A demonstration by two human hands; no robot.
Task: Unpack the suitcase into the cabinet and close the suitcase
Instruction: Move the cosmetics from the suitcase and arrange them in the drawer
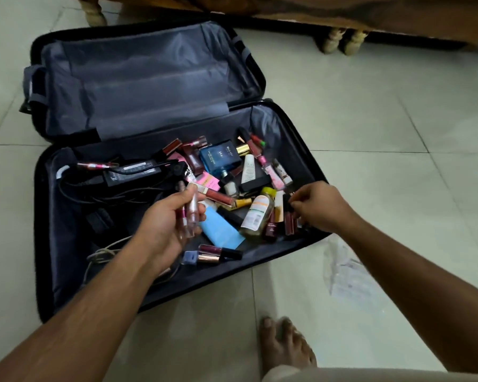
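A: Our left hand [168, 221] grips a few clear pink-tinted tubes [190, 213]; our right hand [319, 206] pinches a dark lipstick tube [287, 201] at the pile's right.

B: The black hard-shell suitcase [53, 244] lies open on the floor, its near half full of cosmetics. We've barely begun; no cabinet shows.

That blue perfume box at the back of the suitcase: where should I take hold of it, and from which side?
Judging by its pose, come from above. The blue perfume box lies flat, broad face up, on the pile in the suitcase. Set the grip across its two long edges near the middle; bottles crowd its near end, so a side approach looks blocked.
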